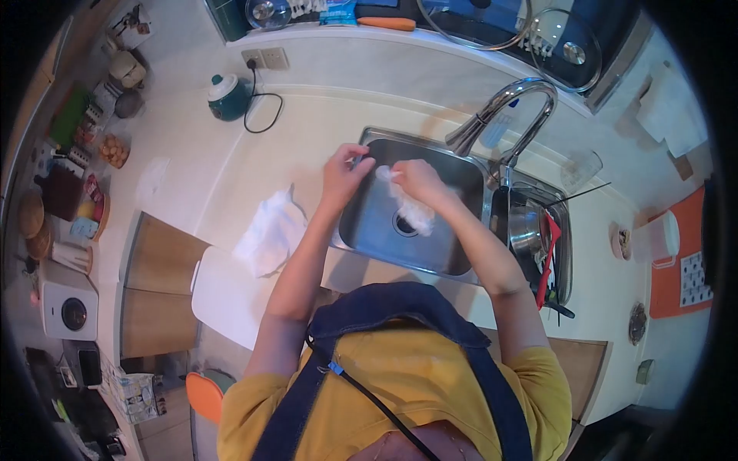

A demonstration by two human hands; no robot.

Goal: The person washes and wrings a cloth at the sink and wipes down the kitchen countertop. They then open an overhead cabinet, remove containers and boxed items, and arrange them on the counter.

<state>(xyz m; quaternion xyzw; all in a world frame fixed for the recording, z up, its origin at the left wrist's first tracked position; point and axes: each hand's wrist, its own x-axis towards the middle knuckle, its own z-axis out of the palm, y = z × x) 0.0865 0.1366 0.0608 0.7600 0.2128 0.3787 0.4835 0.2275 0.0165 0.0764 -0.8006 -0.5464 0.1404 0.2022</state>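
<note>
My right hand is closed on a white, crumpled, net-like cloth, which hangs down inside the steel sink over the drain. A small bunched end of it sticks out to the left of my fingers. My left hand is held over the sink's left side, thumb and fingers curved and apart, with nothing visible between them. The chrome faucet arches over the back right of the sink. A white cloth lies crumpled on the counter beside my left forearm.
Right of the sink, a rack holds a steel pot and a red-handled utensil. A green lidded jar and a black cord are at the back left. Glass lids stand on the windowsill.
</note>
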